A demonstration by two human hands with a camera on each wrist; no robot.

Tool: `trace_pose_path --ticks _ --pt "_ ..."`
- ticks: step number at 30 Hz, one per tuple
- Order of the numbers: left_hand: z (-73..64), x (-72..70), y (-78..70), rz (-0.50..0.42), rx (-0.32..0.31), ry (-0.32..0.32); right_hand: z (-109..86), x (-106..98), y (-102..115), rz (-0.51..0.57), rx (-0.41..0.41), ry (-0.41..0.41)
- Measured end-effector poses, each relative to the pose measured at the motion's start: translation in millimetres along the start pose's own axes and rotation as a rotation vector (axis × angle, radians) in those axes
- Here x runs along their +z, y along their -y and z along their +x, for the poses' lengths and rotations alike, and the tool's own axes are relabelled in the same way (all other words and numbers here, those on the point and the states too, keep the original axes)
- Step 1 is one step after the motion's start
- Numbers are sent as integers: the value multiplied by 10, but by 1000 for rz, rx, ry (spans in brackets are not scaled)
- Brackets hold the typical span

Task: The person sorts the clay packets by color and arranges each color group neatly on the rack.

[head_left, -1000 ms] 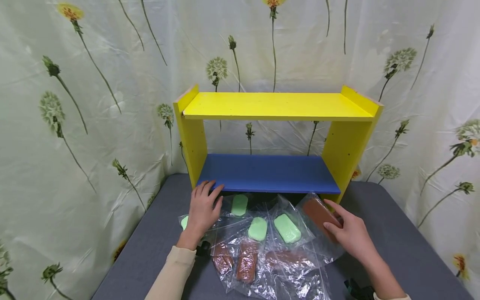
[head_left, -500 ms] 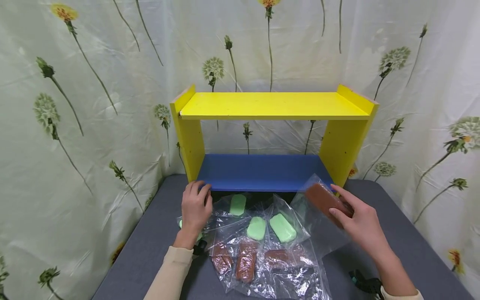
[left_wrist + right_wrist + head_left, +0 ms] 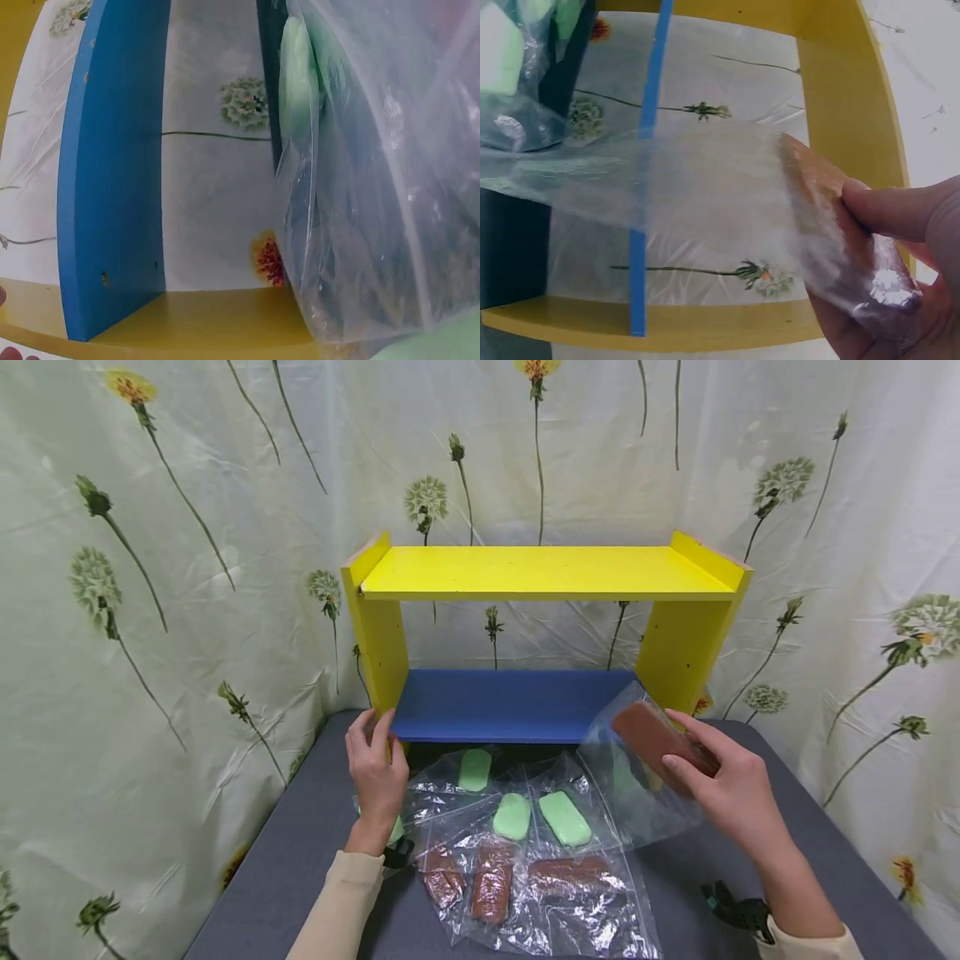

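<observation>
My right hand (image 3: 735, 785) holds a brown bar (image 3: 648, 735) in a clear plastic bag (image 3: 626, 802), raised in front of the right end of the shelf. The right wrist view shows the thumb (image 3: 900, 206) lying along the bagged bar (image 3: 817, 176). By the shelf's left side panel (image 3: 378, 647) is my left hand (image 3: 377, 772), fingers bent loosely with nothing in them; whether they touch the panel cannot be told. Between the hands lie clear bags with green bars (image 3: 565, 817) and brown bars (image 3: 492, 882). My left wrist partly covers another green bar (image 3: 396, 832).
A small shelf unit stands at the back, with a yellow top board (image 3: 547, 570) and a blue lower board (image 3: 510, 702). Grey cloth (image 3: 292, 852) covers the table. Behind hangs a flower-print curtain (image 3: 247, 510).
My right hand has lifted the bagged brown bar and shifted it slightly right, up from the other bags. My left hand has moved left, from the blue board's front edge to the side panel.
</observation>
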State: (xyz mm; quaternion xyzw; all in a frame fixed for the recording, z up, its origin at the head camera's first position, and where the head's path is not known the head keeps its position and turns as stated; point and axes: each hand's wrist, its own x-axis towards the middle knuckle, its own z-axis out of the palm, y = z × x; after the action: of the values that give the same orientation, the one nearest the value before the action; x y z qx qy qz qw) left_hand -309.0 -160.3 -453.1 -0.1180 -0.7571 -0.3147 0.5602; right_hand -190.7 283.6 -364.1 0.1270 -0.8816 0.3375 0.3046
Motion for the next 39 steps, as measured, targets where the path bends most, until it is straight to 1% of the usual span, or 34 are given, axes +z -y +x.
trace_pose_path --ticks 6,14,17,20,26,29,32,34,39 --pt "-20 18 28 -17 -63 24 72 -31 59 66 -36 -21" --pt "-40 46 54 -25 -84 36 117 -45 84 75 -55 -17" --pt "-50 54 66 -36 -93 46 142 -59 107 80 -66 -27" --pt "-61 61 83 -51 -115 42 175 -75 142 96 -80 -47" --pt "-61 89 110 -123 -168 11 254 -125 229 121 -105 -91" --pt "-44 104 126 -168 -227 4 308 -165 282 123 -116 -99" --pt "-20 98 142 -214 -320 6 375 -200 332 107 -138 -111" --pt "-5 87 153 -243 -389 18 425 -216 357 95 -159 -120" --pt "38 62 143 -288 -520 55 550 -256 409 94 -210 -143"
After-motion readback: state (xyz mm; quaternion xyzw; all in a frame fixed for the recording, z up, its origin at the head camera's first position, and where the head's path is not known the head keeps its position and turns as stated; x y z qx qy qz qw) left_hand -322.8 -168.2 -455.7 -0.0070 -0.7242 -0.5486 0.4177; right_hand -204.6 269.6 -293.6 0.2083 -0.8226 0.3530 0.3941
